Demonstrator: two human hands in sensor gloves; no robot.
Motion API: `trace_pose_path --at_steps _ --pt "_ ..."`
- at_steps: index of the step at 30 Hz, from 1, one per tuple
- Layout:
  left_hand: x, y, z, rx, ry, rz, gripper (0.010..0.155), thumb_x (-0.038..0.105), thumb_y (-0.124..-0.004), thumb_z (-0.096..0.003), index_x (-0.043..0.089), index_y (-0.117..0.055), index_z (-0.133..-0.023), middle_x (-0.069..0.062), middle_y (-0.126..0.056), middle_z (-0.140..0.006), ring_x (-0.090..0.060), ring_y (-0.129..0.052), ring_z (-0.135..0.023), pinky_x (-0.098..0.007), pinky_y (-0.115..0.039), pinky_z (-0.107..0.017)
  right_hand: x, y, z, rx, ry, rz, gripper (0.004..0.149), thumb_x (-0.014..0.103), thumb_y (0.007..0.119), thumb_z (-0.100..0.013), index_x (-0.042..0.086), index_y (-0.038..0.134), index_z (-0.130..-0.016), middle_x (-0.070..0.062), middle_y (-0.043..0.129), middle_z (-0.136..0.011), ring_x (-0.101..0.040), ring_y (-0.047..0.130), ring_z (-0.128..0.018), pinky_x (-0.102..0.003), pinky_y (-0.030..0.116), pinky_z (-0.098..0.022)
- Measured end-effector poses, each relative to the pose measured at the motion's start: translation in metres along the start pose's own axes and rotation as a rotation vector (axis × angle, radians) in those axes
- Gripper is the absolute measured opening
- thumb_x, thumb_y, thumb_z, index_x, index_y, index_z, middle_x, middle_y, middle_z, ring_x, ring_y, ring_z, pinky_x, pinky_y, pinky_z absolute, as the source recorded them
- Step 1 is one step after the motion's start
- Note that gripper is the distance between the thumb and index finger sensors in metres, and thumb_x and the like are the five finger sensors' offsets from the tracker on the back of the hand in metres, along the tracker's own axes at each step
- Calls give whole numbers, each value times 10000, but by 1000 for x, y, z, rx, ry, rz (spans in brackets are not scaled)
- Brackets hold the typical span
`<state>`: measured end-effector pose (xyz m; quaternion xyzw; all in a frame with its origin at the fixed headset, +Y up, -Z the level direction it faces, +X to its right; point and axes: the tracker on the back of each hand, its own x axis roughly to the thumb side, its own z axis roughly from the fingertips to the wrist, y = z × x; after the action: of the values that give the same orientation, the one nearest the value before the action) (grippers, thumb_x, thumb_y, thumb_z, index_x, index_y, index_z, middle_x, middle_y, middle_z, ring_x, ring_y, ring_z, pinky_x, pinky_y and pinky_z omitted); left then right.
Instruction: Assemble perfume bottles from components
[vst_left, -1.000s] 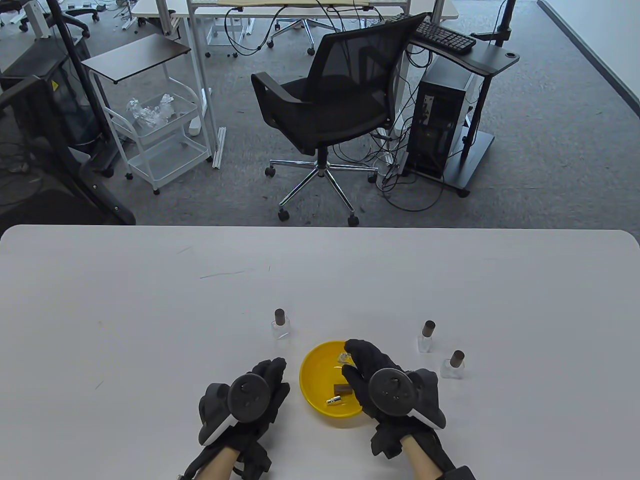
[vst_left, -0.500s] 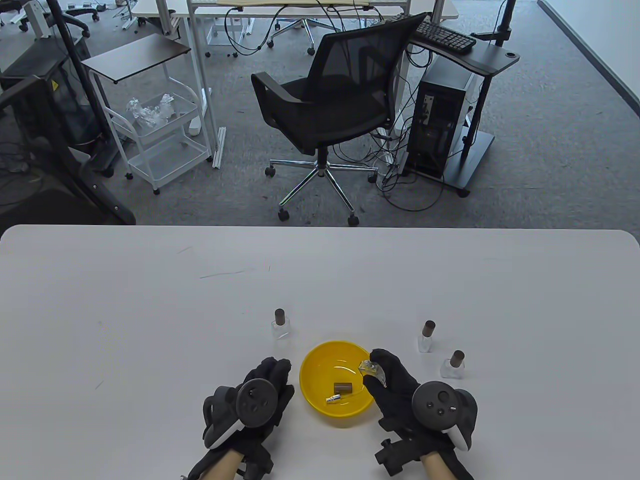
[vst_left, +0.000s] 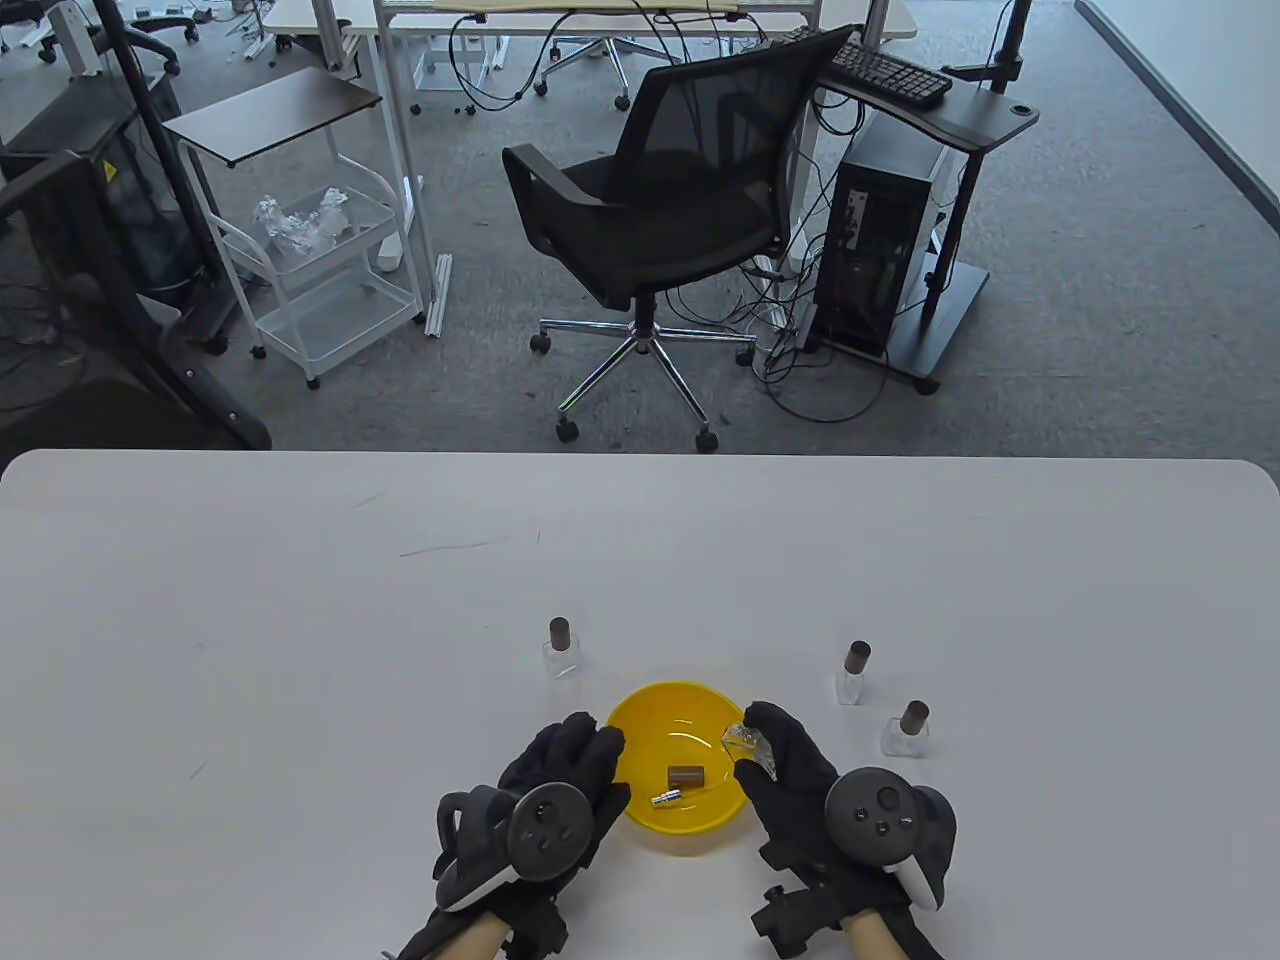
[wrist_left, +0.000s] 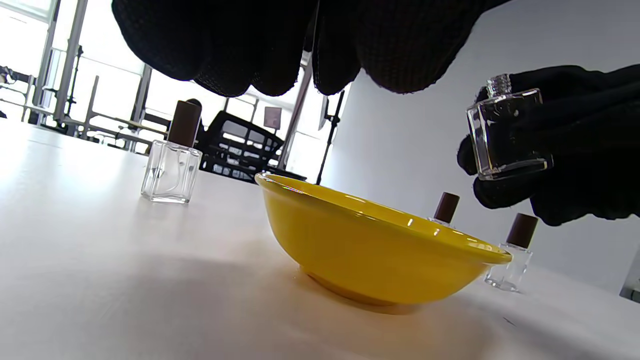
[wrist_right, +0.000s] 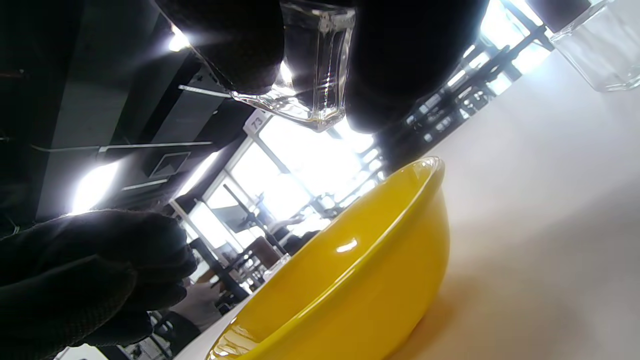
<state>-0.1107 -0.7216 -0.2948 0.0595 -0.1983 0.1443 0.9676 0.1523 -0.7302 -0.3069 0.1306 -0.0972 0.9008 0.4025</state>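
Note:
A yellow bowl (vst_left: 672, 712) stands near the table's front edge between my hands. A brown cap (vst_left: 686, 775) and a small silver sprayer (vst_left: 666, 798) lie in it. My right hand (vst_left: 762, 738) pinches an uncapped clear glass bottle (vst_left: 742, 741) above the bowl's right rim. The left wrist view shows that bottle (wrist_left: 507, 132) upright, its threaded neck on top, and it also hangs in the right wrist view (wrist_right: 310, 65). My left hand (vst_left: 578, 752) hovers at the bowl's left rim, fingers loosely bent, holding nothing.
Three capped bottles stand around the bowl: one behind it to the left (vst_left: 562, 648), two to its right (vst_left: 852, 672) (vst_left: 908, 728). Beyond the far table edge are an office chair (vst_left: 665, 215) and a white cart (vst_left: 320, 270).
My right hand lifted the glass bottle out of the bowl, drew back to the right rim and now holds there. My left hand moved right and forward to the left rim.

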Motion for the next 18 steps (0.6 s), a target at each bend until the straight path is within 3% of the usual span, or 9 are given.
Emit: trace_pose_path --at_steps 6,12,18 --pt "26 -6 -8 -38 -68 -76 571 442 -728 -551 232 -662 -1078 -146 -654 -1111 -429 -688 -988 -555 -631 -717 0 -5 0 -16 -1 -27 575 223 756 -585 130 465 -1072 -156 740 -1005 -424 840 -754 -407 792 -467" --pt "44 -18 -29 -138 -77 -153 483 425 -760 -539 262 -781 -993 -76 -854 -966 -360 -821 -898 -514 -703 -677 -3 -8 -1 -21 6 -42 571 226 755 -586 127 470 -1071 -158 744 -1002 -420 847 -748 -408 793 -466" --pt "56 -22 -51 -173 -30 -258 388 395 -834 -499 303 -888 -872 0 -981 -811 -274 -959 -717 -414 -815 -542 -6 -11 -1 -26 16 -54 570 230 755 -587 124 473 -1071 -159 747 -1000 -417 850 -745 -407 794 -464"
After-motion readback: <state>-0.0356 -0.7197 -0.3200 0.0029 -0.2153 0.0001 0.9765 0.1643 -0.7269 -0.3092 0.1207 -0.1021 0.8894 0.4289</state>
